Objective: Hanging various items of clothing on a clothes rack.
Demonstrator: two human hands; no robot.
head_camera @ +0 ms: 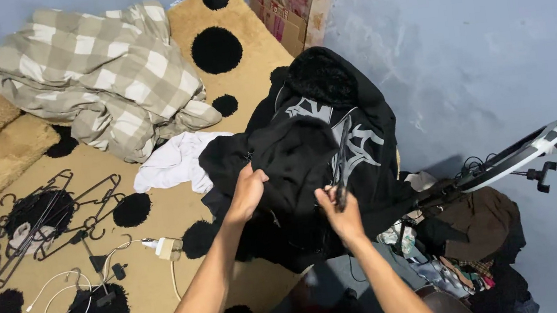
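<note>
A hooded garment point(323, 151) lies at the bed's point(160, 219) right edge, against the wall point(475, 43). The left hand point(246, 194) grips its left side; the right hand point(341, 214) pinches its front, where a hanger point(343, 159) rests. Left of the garment lies a shirt point(178, 162), beyond it a rumpled blanket point(102, 79). Far left sit spare hangers point(41, 218), with cables point(64, 303) nearer the camera. Boxes point(292, 1) stand behind the garment; a clothes heap point(470, 239) sits to its right.

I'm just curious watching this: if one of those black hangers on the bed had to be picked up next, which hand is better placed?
Probably the left hand. It grips the black garment on the side toward the hangers, which lie at the person's left. The right hand already pinches a dark hanger against the cloth.
</note>
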